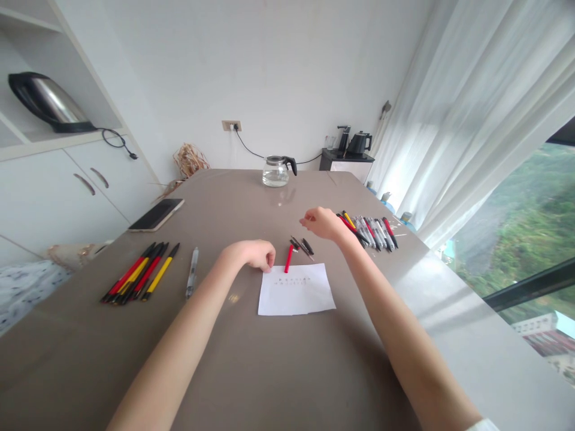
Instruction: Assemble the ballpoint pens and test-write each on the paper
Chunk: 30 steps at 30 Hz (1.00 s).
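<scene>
A white sheet of paper (296, 299) with small lines of writing lies in front of me. By its upper left corner is my left hand (257, 255), fingers curled down; what is in them, if anything, is hidden. A red pen barrel (288, 260) stretches over the sheet's upper edge. Just beyond it lie loose black pen parts (307, 246) and a thin refill-like piece (307, 252). Above and to the right of these, my right hand (321, 222) is raised with thumb and fingertips pinched together. I cannot make out anything in the pinch.
Red and yellow pens with black ends (139, 272) lie grouped at left, beside a single clear pen (192, 272). A row of mixed pens (371, 232) lies at right. Farther off are a phone (157, 214) and a glass pot (275, 172) of clear liquid.
</scene>
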Motion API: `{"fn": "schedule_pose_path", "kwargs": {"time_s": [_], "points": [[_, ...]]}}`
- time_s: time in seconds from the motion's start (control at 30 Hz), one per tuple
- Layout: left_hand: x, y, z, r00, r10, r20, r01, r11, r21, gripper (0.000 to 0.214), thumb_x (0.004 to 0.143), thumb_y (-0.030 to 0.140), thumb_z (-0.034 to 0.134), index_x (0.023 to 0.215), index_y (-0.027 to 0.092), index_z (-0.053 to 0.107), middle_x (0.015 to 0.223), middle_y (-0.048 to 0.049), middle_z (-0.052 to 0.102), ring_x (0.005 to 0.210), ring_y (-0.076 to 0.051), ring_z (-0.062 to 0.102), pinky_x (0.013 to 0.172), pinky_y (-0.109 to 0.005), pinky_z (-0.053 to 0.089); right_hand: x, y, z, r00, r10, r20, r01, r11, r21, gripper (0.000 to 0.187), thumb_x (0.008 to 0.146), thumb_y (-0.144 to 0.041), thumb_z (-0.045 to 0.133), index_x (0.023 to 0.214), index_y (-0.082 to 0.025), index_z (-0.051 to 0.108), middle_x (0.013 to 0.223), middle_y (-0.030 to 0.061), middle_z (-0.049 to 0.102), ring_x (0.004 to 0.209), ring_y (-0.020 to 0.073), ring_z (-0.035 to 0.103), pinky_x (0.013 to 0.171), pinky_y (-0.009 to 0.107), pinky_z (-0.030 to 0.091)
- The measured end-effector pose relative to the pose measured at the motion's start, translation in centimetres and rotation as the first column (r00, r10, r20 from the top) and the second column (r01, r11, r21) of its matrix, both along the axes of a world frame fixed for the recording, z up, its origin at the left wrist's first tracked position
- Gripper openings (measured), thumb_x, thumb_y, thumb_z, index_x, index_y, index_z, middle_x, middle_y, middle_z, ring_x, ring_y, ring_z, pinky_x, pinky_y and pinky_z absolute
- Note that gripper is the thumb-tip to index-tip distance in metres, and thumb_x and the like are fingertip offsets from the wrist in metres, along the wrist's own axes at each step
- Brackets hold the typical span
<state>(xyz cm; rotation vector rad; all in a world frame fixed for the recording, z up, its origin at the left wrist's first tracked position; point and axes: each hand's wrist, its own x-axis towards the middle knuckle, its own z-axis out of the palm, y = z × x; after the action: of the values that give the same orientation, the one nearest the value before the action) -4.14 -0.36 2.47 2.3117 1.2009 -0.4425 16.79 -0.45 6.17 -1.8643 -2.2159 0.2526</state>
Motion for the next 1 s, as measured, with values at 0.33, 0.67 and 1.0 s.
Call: {"fn": "schedule_pose_path", "kwargs": {"time_s": [0.33, 0.67, 1.0], "points": [[0.4, 0.0, -0.2, 0.967, 0.111, 0.231, -0.203, 0.882, 0.426, 0.023, 0.075, 0.038, 0.042, 0.084, 0.022, 0.056, 0.087, -0.0025, 0.060, 0.072, -0.015, 0.054, 0.059, -0.024, 0.036, 0.9, 0.4, -2.4, 0.998, 0.012, 0.067, -0.006, 0.997, -0.077, 0.031, 0.076, -0.042, 0.041, 0.083, -0.019, 0.062, 0.082, 0.0061, 0.063, 0.069, 0.0150, 0.056, 0.055, 0.022, 0.035], [0.9, -0.1, -1.1, 0.965, 0.088, 0.248, -0.179, 0.911, 0.372, 0.026, 0.075, 0.042, 0.043, 0.092, 0.025, 0.051, 0.085, 0.0004, 0.058, 0.071, -0.015, 0.053, 0.057, -0.024, 0.035, 0.1, 0.0, -3.0, 0.993, 0.032, 0.115, -0.020, 0.995, -0.102, 0.031, 0.076, -0.043, 0.042, 0.087, -0.022, 0.062, 0.088, 0.0061, 0.063, 0.078, 0.0178, 0.057, 0.060, 0.024, 0.037], [2.5, -1.9, 0.6, 0.943, -0.295, 0.155, 0.171, 0.827, 0.535, 0.022, 0.072, 0.016, 0.045, 0.080, 0.030, 0.059, 0.091, 0.0010, 0.051, 0.087, -0.015, 0.045, 0.074, -0.027, 0.032, 0.2, -0.2, -2.6, 0.991, 0.075, 0.112, -0.065, 0.994, -0.089, 0.029, 0.076, -0.042, 0.042, 0.086, -0.023, 0.062, 0.085, 0.0044, 0.063, 0.075, 0.0165, 0.057, 0.060, 0.024, 0.037]]}}
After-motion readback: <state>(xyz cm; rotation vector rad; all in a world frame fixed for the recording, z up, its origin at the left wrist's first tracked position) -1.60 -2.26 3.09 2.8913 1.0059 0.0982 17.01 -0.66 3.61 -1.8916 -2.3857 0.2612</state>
